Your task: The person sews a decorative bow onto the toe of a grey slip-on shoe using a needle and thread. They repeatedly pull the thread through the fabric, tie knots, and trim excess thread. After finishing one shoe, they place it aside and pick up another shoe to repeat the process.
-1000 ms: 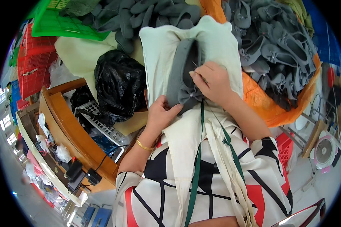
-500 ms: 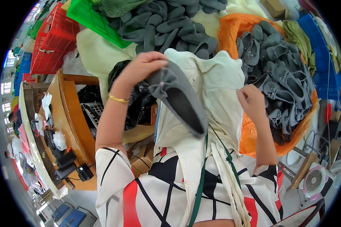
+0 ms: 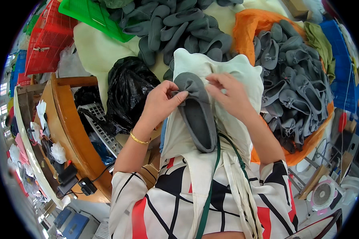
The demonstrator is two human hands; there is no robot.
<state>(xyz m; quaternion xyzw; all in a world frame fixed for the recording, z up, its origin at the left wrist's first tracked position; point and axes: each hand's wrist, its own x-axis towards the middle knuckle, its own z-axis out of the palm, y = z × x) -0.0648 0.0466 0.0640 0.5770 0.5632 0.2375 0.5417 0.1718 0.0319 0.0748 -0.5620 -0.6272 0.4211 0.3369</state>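
Observation:
A grey fabric flat shoe lies on the white apron over my lap, toe pointing away from me and its dark opening facing up. My left hand is closed on the bow at the front of the shoe, the thumb resting across it. Just right of the toe is my right hand, its fingertips bent together close to the shoe. Whatever those fingers may pinch is too small to make out. The white apron has dark green ties.
Grey shoes lie heaped ahead beside a green crate. An orange sack full of shoes stands on the right. To the left are a black plastic bag, a red crate and a wooden table. A fan stands low right.
The shoe has come down from the raised left hand onto my lap and lies toe-away. My left hand has shifted to its bow. My right hand has moved left, close to the toe.

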